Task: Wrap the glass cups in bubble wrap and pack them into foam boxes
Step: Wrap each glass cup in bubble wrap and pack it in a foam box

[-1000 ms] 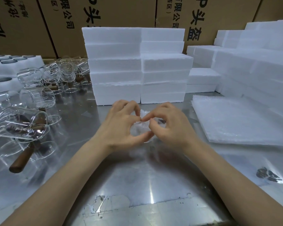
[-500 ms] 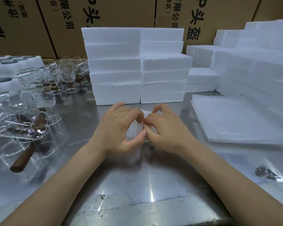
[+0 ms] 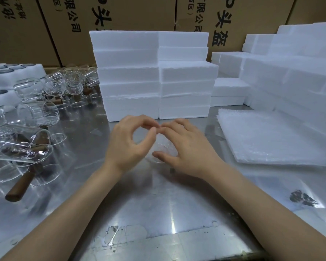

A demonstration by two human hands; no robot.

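My left hand (image 3: 127,146) and right hand (image 3: 188,147) meet mid tabletop (image 3: 158,210), w/ the wrapped glass cup (image 3: 163,149) between them. Left thumb and forefinger curl into a ring and pinch at the wrap's top edge, tips touching my right fingertips. Right hand curves over the far side of the bundle, thumb pressed low against its near side, so it's gripped from both sides. Wrap is clear and the cup inside is mostly hidden by my fingers; can't tell which way it's lying.

Straight behind my hands, just beyond the fingertips: two stacks of foam boxes (image 3: 156,76) side by side, each several high, blocking the view of the tabletop behind. More foam boxes on the right (image 3: 290,78), stepped up toward the corner, w/ a low pair (image 3: 230,93) between the two groups.

Right of my right hand, apart from it: flat pile of bubble wrap sheets (image 3: 271,140), its far edge up against the right foam.

Left side is crowded: loose glass cups (image 3: 26,144) lying on their sides, some w/ brown wooden handles (image 3: 20,187), nearest one near my left forearm. More cups (image 3: 72,83) further back. Far left, foam tray (image 3: 13,72) w/ round holes. Cardboard cartons (image 3: 120,14) w/ printed characters form the back wall.
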